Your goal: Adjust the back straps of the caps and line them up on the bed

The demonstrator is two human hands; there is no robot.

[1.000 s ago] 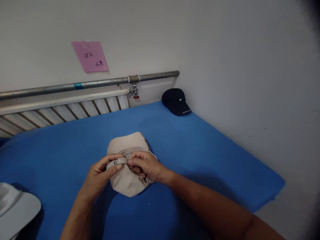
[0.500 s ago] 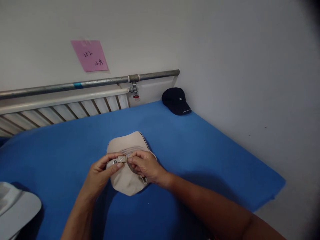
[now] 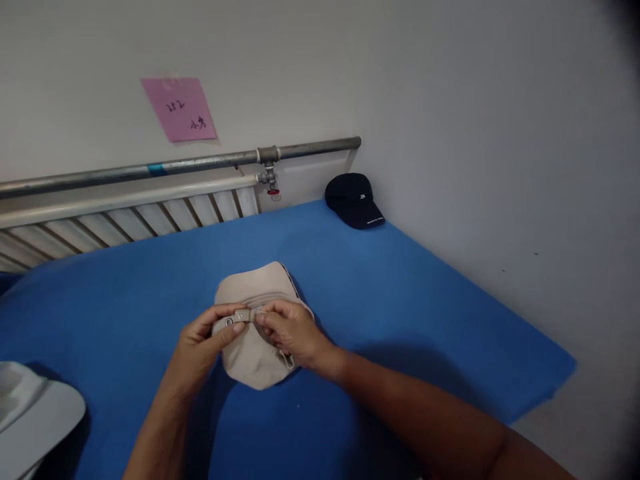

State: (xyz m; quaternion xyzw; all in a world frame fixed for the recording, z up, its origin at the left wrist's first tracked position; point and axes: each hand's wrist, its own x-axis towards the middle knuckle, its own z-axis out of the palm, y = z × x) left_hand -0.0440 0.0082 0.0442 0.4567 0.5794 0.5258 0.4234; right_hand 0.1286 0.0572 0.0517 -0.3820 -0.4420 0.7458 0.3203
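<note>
A beige cap (image 3: 255,370) lies on the blue tabletop in front of me, its brim pointing away. Across its back opening runs an adjuster strap with a metal buckle (image 3: 242,315). My left hand (image 3: 203,340) pinches the strap at the buckle between thumb and fingers, beside a small metal ring. Just to the right, my right hand (image 3: 290,330) is closed on the strap's other side, thumb against fingertips. Its fingers hide part of the strap and of the opening.
A dark navy cap (image 3: 353,200) sits in the far corner by the wall. White caps (image 3: 45,413) lie at the left edge of the blue table (image 3: 165,287). Behind the table are a radiator (image 3: 125,217), a metal pipe (image 3: 210,163) and a pink note (image 3: 180,110).
Both hands keep their hold on the strap with hardly any movement. The whole view has shifted very slightly.
</note>
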